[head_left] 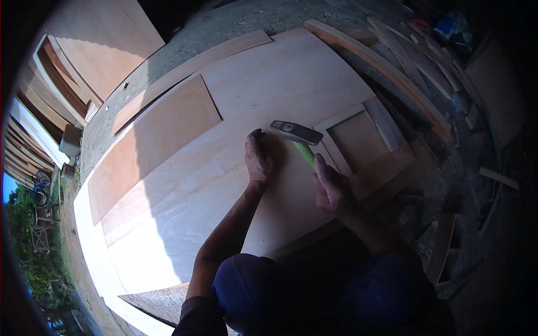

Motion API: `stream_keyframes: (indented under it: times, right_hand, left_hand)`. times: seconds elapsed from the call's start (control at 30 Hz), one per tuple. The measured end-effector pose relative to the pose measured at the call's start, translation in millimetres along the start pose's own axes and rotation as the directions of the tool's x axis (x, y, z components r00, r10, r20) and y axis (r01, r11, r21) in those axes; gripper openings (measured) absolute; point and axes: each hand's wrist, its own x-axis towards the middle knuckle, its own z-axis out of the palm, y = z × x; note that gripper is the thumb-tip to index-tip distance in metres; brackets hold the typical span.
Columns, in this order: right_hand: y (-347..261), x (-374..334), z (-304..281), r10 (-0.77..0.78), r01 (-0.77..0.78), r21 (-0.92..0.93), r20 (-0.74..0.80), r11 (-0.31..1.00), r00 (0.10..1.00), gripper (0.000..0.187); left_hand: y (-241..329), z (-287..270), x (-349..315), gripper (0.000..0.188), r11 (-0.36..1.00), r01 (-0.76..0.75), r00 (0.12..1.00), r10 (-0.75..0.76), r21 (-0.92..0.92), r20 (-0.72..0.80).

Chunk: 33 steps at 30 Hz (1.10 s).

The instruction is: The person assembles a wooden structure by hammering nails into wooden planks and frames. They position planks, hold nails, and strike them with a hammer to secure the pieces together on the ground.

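A hammer with a dark metal head and a green handle (303, 152) is raised over a large plywood sheet (291, 67). My right hand (334, 190) is wrapped round the handle, thumb lying along it. To the left of the hammer head, my left hand (258, 158) rests on the sheet with its fingers curled together. Whatever those fingers may pinch is hidden from this view. Beside my right hand, a small wooden frame (330, 147) lies on the sheet.
Thinner plywood pieces (162, 134) lie on the sheet's left part, partly in sunlight. Long timber strips (386, 70) are piled at the far right. Upright panels (106, 39) stand at the far left. Wood scraps (445, 241) lie on the floor at right.
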Motion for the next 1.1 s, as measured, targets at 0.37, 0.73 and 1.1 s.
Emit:
stream_keyframes:
  times: [0.37, 0.73, 1.1]
  right_hand:
    - [11, 1, 1, 0.223, -0.148, -0.254, 0.299, 0.956, 0.928, 0.064]
    - [46, 7, 17, 0.233, -0.204, -0.127, 0.286, 0.971, 0.93, 0.067]
    - [62, -14, 20, 0.454, -0.532, 0.266, 0.304, 0.804, 0.838, 0.063]
  left_hand:
    - [9, -2, 0, 0.049, 1.0, -0.004, 1.0, 0.004, 0.0, -0.029]
    - [2, -2, 21, 0.045, 0.999, -0.009, 0.992, 0.013, 0.037, -0.122]
    - [-36, -5, 129, 0.028, 0.95, 0.008, 0.999, -0.02, 0.313, 0.035]
